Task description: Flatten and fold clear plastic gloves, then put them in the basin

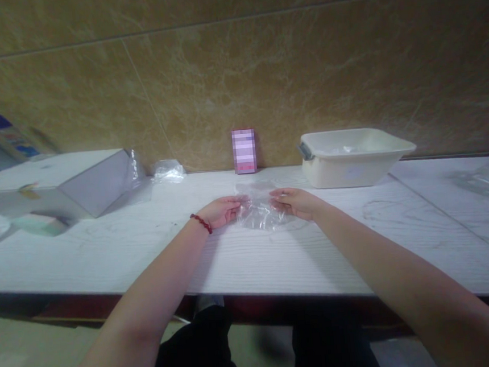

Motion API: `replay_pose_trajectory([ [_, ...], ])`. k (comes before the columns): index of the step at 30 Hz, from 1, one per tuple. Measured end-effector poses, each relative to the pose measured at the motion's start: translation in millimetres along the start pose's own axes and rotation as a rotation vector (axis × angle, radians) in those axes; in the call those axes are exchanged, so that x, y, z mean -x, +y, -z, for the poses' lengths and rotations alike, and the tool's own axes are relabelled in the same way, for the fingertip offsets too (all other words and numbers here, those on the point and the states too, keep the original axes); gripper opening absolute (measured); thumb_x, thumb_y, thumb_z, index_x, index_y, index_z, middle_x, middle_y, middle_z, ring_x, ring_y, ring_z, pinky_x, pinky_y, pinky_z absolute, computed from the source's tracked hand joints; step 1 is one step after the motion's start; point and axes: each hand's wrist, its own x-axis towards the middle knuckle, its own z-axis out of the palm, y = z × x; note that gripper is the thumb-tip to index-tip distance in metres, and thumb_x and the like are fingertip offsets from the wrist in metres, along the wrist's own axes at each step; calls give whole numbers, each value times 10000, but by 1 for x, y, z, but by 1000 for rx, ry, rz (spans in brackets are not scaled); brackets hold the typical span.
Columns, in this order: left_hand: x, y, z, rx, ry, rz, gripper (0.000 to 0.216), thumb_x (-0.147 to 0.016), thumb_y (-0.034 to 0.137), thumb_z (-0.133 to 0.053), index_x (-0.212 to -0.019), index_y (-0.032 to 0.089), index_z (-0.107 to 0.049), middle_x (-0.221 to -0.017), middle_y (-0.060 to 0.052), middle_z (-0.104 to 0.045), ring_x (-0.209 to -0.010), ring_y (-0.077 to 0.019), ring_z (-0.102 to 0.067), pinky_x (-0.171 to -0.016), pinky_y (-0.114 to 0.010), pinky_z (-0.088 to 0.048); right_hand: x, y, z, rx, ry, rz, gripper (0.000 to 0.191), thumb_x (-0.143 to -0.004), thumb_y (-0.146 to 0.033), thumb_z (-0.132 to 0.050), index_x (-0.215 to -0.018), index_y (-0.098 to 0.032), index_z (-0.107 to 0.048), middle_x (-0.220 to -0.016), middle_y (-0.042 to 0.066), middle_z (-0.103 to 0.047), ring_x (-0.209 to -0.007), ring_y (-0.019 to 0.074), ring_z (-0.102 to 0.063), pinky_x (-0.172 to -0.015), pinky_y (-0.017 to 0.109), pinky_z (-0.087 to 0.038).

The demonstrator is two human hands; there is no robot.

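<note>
- From where I stand, the person's left hand (223,210) pinches the left edge of a clear plastic bag (260,208) between thumb and fingers.
- The right hand (295,203) pinches the bag's opposite edge the same way, so the bag spans the gap between both hands, low over the table (251,265); whether it touches the top I cannot tell.
- A red beaded bracelet (201,222) circles the wrist just behind the left hand.
- Straight beyond the two hands, a phone-like panel (244,151) stands upright by the wall (303,75), its face too blurred to read.
- Beyond and to the right of the right hand sits a cream plastic basin (346,170) with a grey handle.
- Well left of the left hand lies a white box (50,173); between them, farther back, is crumpled clear plastic (168,171).
</note>
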Motion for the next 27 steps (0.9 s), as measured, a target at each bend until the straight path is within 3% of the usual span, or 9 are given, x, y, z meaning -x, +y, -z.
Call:
replay_pose_trajectory([
  [11,4,3,-8,1,51,-14,231,-768,14,-409,-933,84,-555,-881,-105,-619,-675,-88,-585,-655,-197,-464,-3,1,3,11,-30,30,139,-739,-99,-495,-829,-180,-563,-762,17,-630,-660,60,-577,-622,169,-456],
  [27,3,2,-6,13,22,-26,199,-761,48,-451,-926,91,-554,-915,-109,-605,-723,-106,-584,-673,-213,-473,-2,0,2,-19,-10,30,143,-749,-69,-457,-763,-173,-554,-722,9,-628,-662,65,-579,-655,211,-463],
])
